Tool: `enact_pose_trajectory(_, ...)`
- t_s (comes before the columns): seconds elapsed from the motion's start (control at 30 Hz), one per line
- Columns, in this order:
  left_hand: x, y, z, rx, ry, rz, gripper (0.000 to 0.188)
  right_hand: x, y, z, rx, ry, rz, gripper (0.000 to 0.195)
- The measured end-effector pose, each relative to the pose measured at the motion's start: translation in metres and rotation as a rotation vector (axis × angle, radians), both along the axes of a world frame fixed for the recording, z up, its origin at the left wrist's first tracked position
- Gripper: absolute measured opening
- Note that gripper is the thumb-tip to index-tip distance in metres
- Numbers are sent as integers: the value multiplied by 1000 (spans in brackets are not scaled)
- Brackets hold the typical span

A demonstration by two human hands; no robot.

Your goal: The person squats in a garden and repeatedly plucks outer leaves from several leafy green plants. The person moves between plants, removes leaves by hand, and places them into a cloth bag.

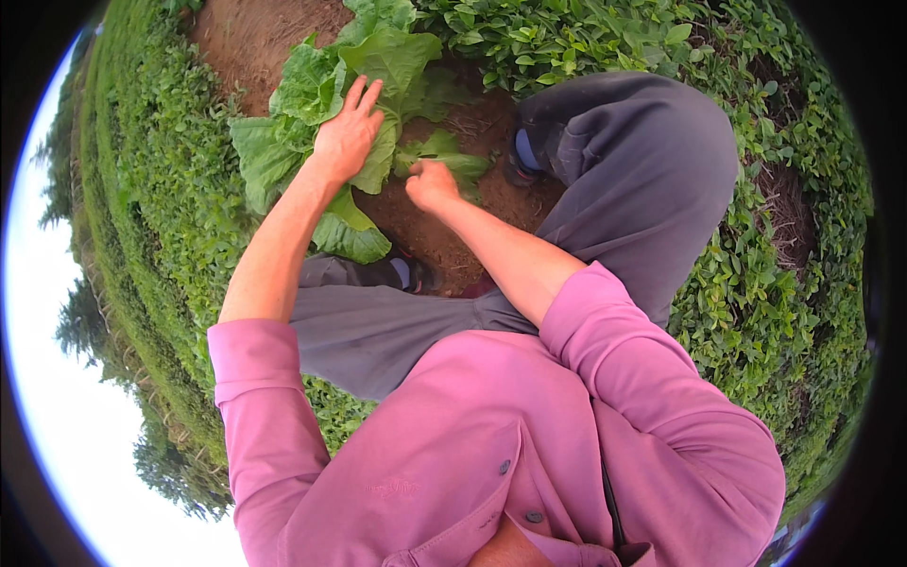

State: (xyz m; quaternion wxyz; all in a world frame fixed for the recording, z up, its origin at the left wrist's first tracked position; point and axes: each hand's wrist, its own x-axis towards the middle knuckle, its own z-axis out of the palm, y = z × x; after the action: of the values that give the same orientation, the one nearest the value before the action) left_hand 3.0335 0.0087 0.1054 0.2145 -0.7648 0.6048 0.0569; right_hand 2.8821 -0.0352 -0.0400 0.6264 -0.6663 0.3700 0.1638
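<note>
A large leafy green vegetable plant (386, 60) with broad, crinkled leaves grows from brown soil between my feet. Spread flat on its upper leaves, my left hand (349, 135) presses them toward the left, fingers apart. My right hand (431, 186) is low beside the plant's base, its fingers curled closed at the near end of a low leaf (460, 164). The plant's stem and the exact pinch point are hidden by leaves and fingers.
Dense low green bushes (156, 191) run in rows on the left, with more bushes (751, 283) close on the right. Bare soil (248, 42) shows beyond the plant. My bent knee (680, 135) and dark shoes (521, 159) flank the soil patch.
</note>
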Motion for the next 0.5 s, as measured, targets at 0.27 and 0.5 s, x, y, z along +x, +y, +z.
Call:
enact_pose_trajectory(0.27,12,16,3,-71,149,-3,28,-2,-77,-42,-256,241,86,75)
enact_pose_trajectory(0.5,22,20,4,-90,194,17,32,-8,-64,-58,-108,282,441,94)
